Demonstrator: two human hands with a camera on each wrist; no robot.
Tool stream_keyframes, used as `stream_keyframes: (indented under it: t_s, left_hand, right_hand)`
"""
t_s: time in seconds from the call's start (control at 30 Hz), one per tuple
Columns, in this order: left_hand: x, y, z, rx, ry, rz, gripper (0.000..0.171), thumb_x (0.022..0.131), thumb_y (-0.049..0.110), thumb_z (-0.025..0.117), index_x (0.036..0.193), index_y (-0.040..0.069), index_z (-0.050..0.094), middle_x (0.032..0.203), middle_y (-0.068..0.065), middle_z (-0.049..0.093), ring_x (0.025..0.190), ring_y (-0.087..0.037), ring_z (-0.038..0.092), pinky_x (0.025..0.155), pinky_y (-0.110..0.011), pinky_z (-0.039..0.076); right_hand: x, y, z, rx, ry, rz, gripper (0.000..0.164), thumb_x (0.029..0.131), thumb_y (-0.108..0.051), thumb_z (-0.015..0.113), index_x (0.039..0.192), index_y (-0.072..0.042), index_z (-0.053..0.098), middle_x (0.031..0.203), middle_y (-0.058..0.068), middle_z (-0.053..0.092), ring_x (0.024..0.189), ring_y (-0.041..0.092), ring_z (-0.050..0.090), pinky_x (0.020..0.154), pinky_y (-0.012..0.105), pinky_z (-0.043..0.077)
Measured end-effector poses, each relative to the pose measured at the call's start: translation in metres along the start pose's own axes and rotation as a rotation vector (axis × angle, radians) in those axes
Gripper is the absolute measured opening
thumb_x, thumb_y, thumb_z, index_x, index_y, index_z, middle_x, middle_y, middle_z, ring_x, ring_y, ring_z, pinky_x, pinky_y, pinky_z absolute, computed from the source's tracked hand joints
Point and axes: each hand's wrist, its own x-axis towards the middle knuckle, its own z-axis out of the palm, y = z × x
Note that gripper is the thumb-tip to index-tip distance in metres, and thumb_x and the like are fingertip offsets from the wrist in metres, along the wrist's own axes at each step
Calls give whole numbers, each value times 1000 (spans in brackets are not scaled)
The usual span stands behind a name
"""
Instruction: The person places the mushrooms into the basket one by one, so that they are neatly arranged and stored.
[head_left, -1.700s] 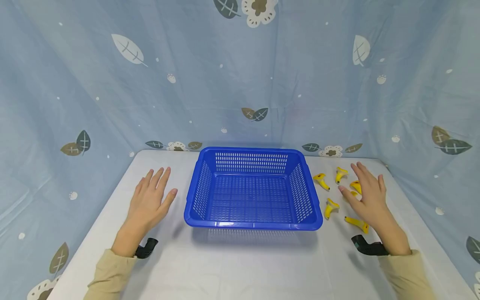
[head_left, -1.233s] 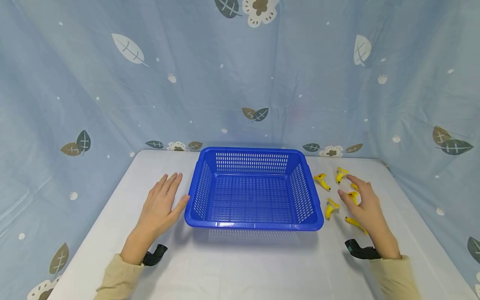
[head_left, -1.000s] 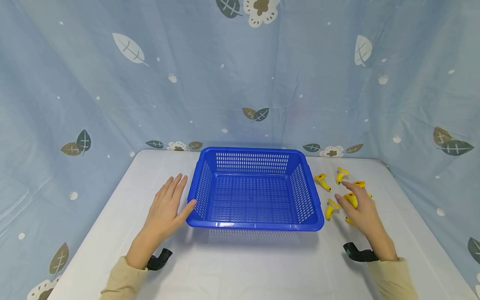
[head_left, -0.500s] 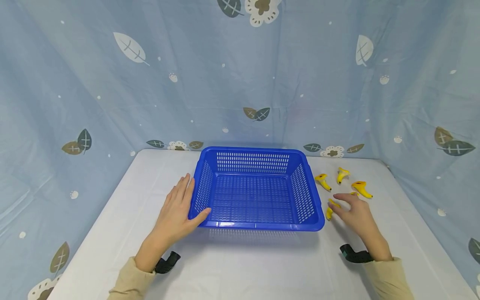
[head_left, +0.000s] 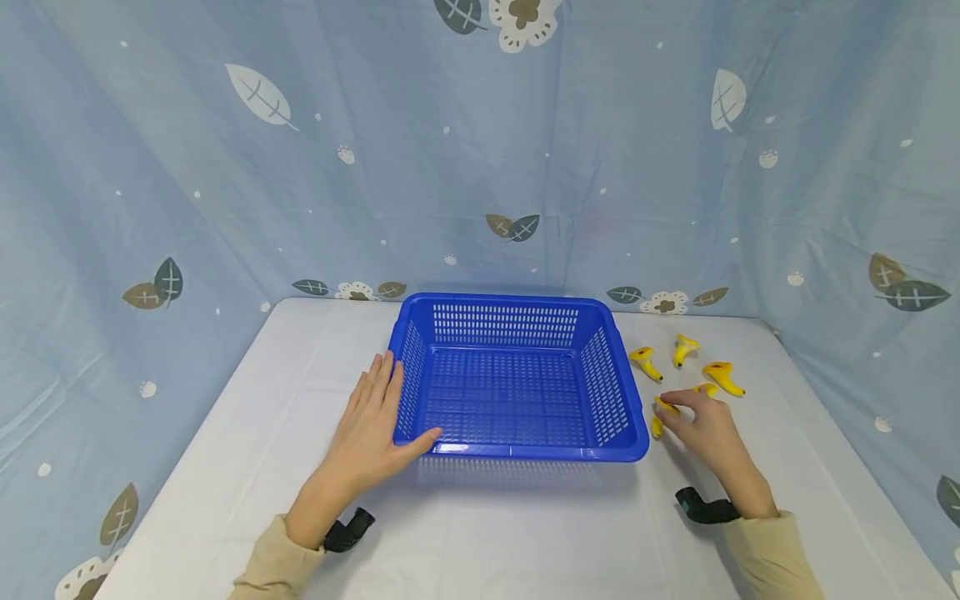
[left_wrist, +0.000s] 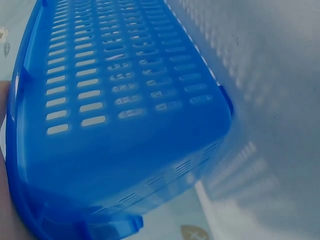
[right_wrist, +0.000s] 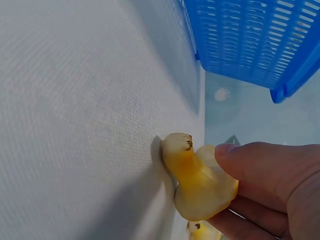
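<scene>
A blue plastic basket (head_left: 525, 452) with slotted walls stands on the white table. My left hand (head_left: 367, 433) is at its left front corner, fingers straight along the left rim and thumb reaching over the front rim. The left wrist view shows the basket's outer wall (left_wrist: 125, 155) close up, with a strip of hand at the left edge. Right of the basket, my right hand (head_left: 708, 433) pinches a yellow, trumpet-shaped piece (right_wrist: 195, 185) like a model mushroom, with a dark-tipped stem. Its stem end rests against or very near the table. The hand partly hides another yellow piece (head_left: 707, 389).
More yellow pieces lie behind the right hand: one beside the basket (head_left: 646, 363), another farther back (head_left: 685, 351) and a third to the right (head_left: 723, 379). A patterned blue curtain (head_left: 480, 167) surrounds the table (head_left: 495, 533). Each wrist wears a black mount (head_left: 705, 507).
My left hand has moved right onto the basket's left front corner. The right hand has lowered and moved left, and its fingers have closed on the yellow piece nearest the basket's front right.
</scene>
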Motion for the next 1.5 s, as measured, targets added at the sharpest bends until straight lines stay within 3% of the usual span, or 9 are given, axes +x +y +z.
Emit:
stream_keyframes:
  t_s: [0.2,0.37,0.53,0.83,1.07,1.5]
  left_hand:
    - [0,3,2,23,-26,-17,116,75,79,47,148,-5,14,155,-21,3,144,-27,-7,116,-48,9]
    - [0,3,2,45,-42,-20,122,71,83,44,147,-6,11,156,-18,-6,144,-29,-6,116,-47,8]
    - [0,4,1,49,-46,-24,123,71,84,43,147,-6,10,155,-20,-5,143,-32,-2,116,-47,8]
    - [-1,6,1,19,-62,-37,122,72,83,43,147,-7,9,155,-17,-10,143,-31,-4,116,-46,7]
    - [0,5,1,9,-67,-45,122,72,83,43,147,-7,9,155,-18,-10,143,-32,-4,116,-47,6]
    - [1,5,0,5,-66,-57,122,72,83,42,147,-7,10,155,-18,-10,143,-33,-3,116,-46,6]
  right_hand:
    - [1,0,1,14,0,-2,26,85,-10,67,108,4,66,105,23,66,105,44,56,95,64,36]
    - [2,0,1,15,21,-21,22,85,-5,66,105,5,67,102,24,66,103,45,57,99,64,32]
    - [2,-1,2,1,61,-68,18,84,0,65,101,6,68,97,22,68,96,43,60,90,62,42]
    - [2,1,-2,-9,79,-69,18,85,1,64,102,6,68,97,23,68,95,42,60,83,59,47]
    - [4,2,-1,8,18,-19,19,85,-2,66,102,5,68,99,22,67,97,41,59,86,59,45]
    - [7,0,-4,-25,49,-52,17,83,2,66,100,4,69,96,21,68,93,39,60,83,57,48]
